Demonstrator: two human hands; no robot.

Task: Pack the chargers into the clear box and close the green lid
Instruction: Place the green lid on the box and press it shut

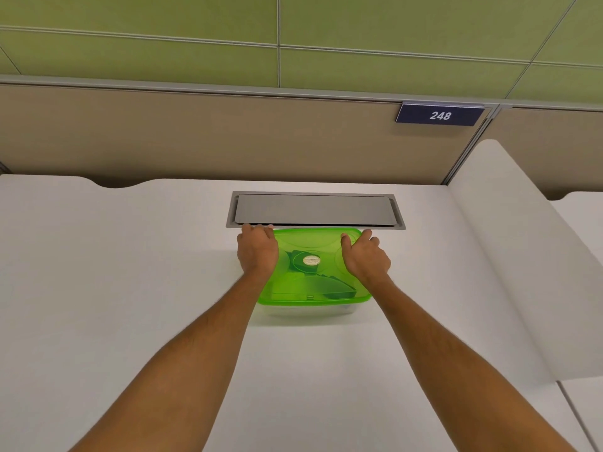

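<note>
- Left hand (257, 251) and right hand (366, 257) press the green lid (310, 238) at its far corners, fingers curled over its edges.
- Beneath them, the clear box (310, 310) holds dark chargers (329, 285).

One head-worn wide-angle view, forward and down, close over the tabletop (130, 272), toward the beige partition (195, 135) behind.

The green lid (312, 239) sits on the clear box (306, 310); the left hand (257, 251) grips its 10 o'clock corner, the right hand (365, 256) its 2 o'clock corner.
</note>
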